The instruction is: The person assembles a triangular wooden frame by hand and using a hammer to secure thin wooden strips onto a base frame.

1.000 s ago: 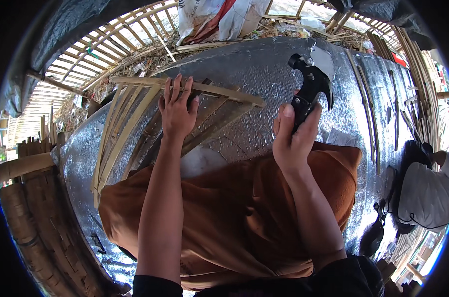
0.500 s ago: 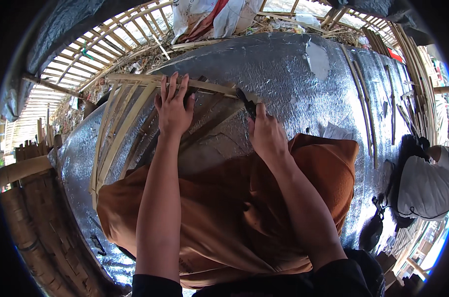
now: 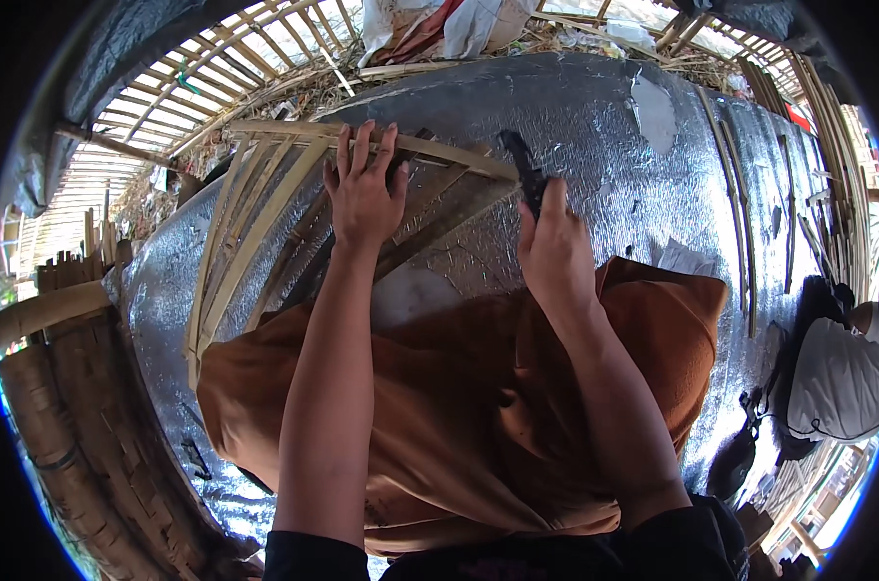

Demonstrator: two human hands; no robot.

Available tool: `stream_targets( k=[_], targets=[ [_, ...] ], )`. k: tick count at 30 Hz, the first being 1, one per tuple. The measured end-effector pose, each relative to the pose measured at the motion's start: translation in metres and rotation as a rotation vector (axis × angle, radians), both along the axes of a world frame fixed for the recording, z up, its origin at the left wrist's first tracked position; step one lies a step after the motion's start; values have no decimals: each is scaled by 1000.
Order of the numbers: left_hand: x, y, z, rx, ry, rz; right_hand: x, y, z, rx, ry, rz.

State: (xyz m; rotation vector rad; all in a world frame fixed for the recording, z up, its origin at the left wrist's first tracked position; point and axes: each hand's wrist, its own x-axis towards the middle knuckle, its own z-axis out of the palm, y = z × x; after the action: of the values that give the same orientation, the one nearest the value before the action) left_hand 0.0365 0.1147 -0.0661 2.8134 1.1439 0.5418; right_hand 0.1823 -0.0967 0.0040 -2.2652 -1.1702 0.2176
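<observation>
Nearest, an orange-brown cloth [image 3: 478, 407] covers the person's lap, and both forearms reach out over it to the silver foil sheet [image 3: 604, 126] that carries the work. The left hand [image 3: 364, 189] lies flat with its fingers spread, pressing down on the bamboo frame [image 3: 265, 223], a fan of pale split strips joined under a crosswise strip [image 3: 439, 150] near the sheet's far edge. The right hand [image 3: 554, 247] is closed in a fist around the dark handle of a hammer [image 3: 523, 169], whose head sits at the right end of that crosswise strip, touching it or just above; which cannot be told. This looks like the nailing step, the frame being pinned steady for a blow. The next move calls for a short, square strike at the joint, clear of the left fingers. Beyond the sheet lie bamboo slats [image 3: 168, 87] and litter.
</observation>
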Motion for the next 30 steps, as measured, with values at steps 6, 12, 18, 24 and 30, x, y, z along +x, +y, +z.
stream_targets(
  k=[6,12,18,24,30],
  targets=[
    [-6,-2,-3,-1,-9,25,1,7,4,-4,59,43],
    [-5,-2,2,-17,-34,5,3,14,-6,36,177,4],
    [-2,-4,4,-26,-53,13,1,18,-5,64,96,15],
    [-4,-4,5,-39,-59,20,4,19,-11,79,147,30],
    [-3,-5,1,-60,-62,25,3,22,-9,94,180,44]
  ],
)
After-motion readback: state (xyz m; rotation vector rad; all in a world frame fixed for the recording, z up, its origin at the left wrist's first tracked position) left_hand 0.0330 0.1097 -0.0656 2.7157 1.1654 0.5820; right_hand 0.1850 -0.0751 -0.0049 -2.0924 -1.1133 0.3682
